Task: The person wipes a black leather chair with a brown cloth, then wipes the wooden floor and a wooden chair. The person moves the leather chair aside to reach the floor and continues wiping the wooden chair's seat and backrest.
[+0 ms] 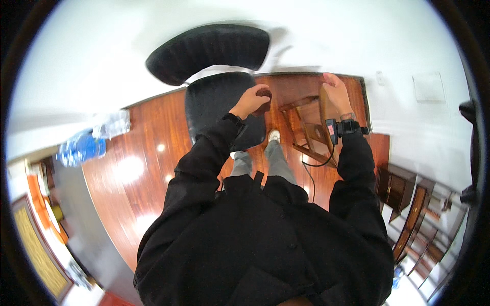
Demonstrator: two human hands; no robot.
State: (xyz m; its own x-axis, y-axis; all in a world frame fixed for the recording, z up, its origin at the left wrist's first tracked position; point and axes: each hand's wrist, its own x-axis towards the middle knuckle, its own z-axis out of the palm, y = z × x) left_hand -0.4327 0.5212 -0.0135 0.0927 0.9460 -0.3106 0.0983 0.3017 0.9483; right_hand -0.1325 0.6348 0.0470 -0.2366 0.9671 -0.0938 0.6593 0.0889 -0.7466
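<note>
My left hand (248, 102) is closed round a dark brown rounded piece (264, 100) in front of the black chair's seat. Whether that piece joins the wooden frame beside it, I cannot tell. My right hand (336, 93) has its fingers bent at the upper edge of a brown wooden frame (301, 118) that looks like a small stool, tilted between my hands. A black box (332, 131) with a cable is strapped at my right wrist, and a dark band (234, 121) circles my left wrist.
A black chair (217, 94) stands against the white wall ahead. My shoe (274, 135) is on the glossy wooden floor (148, 168). The cable (312, 178) hangs beside my right leg. Blue-tinted plastic bottles (81, 149) lie left; dark wooden furniture (395, 188) stands right.
</note>
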